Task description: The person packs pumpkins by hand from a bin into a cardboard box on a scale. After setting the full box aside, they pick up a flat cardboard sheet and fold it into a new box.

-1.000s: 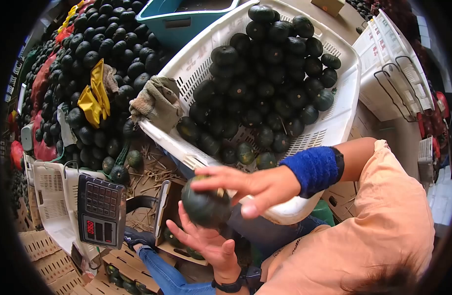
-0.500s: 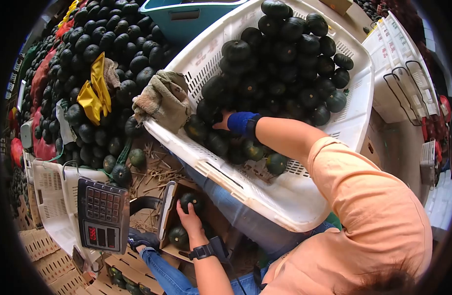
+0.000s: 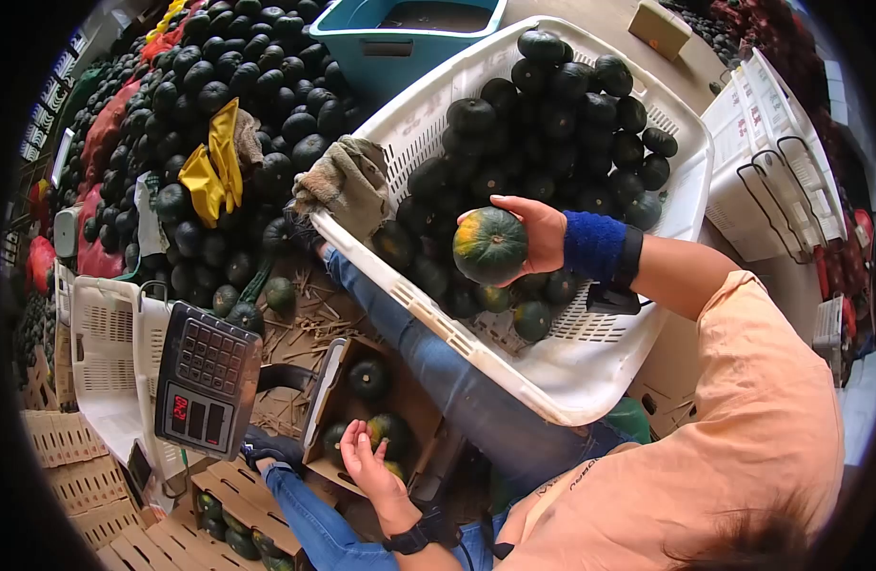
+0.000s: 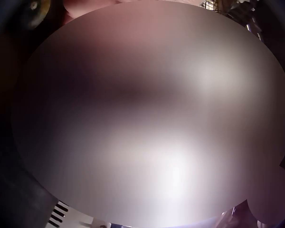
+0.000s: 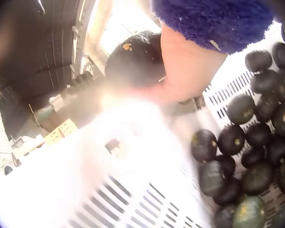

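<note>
My right hand [image 3: 541, 236] holds a round dark green pumpkin [image 3: 490, 246] with an orange patch, above the near side of the white crate [image 3: 590, 381]. In the right wrist view, the fingers wrap around that pumpkin [image 5: 135, 59] below the blue wristband [image 5: 213, 21]. More dark green pumpkins [image 3: 576, 124] are heaped in the crate. The left hand [image 3: 371, 468] is turned palm up with relaxed fingers, holding nothing, over the near end of a cardboard box [image 3: 414, 376]. Several pumpkins [image 3: 368, 378] lie in this box. A large blur covers most of the left wrist view.
A scale display [image 3: 208, 376] stands left of the box. Behind it is a big pumpkin heap [image 3: 276, 124] with yellow gloves [image 3: 214, 171] on top. A cloth [image 3: 348, 181] drapes the crate's left corner. A teal tub [image 3: 409, 48] and stacked white crates [image 3: 776, 162] stand farther off.
Both hands were at one pumpkin; the left hand then set a pumpkin in the box while the right reached into the crate. Now the right has lifted another, and the left has turned palm up.
</note>
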{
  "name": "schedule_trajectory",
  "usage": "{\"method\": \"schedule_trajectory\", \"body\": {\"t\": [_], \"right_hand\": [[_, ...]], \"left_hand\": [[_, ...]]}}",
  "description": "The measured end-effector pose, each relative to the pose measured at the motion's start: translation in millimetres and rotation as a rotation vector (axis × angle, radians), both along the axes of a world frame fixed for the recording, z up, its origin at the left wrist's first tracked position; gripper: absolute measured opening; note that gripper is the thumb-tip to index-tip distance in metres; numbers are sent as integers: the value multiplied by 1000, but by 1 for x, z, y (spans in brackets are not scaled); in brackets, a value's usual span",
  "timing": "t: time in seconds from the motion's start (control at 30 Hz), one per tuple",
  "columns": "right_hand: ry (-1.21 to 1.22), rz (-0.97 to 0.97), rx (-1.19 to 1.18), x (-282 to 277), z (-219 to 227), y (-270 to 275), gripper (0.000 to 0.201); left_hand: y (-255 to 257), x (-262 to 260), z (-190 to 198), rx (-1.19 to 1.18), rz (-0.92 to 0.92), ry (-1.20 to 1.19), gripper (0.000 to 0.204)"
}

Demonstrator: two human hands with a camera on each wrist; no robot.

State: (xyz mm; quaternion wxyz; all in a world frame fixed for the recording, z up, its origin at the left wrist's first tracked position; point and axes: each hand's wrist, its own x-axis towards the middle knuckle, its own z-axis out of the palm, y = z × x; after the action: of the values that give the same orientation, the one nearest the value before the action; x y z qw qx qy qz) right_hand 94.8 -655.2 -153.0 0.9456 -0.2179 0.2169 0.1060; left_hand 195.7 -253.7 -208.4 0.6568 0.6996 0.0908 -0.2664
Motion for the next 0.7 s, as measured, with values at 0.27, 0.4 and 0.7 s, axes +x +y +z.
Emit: {"method": "schedule_trajectory", "body": {"t": [0.27, 0.4, 0.7], "right_hand": [[-306, -94, -662, -6, 78, 131, 53], [-778, 414, -1017, -12, 105, 164, 47], [-250, -81, -872, 10, 67, 151, 33]], "left_hand": [[-44, -60, 97, -539, -204, -65, 80], [-37, -68, 96, -658, -77, 13, 90], [-46, -25, -39, 736, -511, -191, 66]]}}
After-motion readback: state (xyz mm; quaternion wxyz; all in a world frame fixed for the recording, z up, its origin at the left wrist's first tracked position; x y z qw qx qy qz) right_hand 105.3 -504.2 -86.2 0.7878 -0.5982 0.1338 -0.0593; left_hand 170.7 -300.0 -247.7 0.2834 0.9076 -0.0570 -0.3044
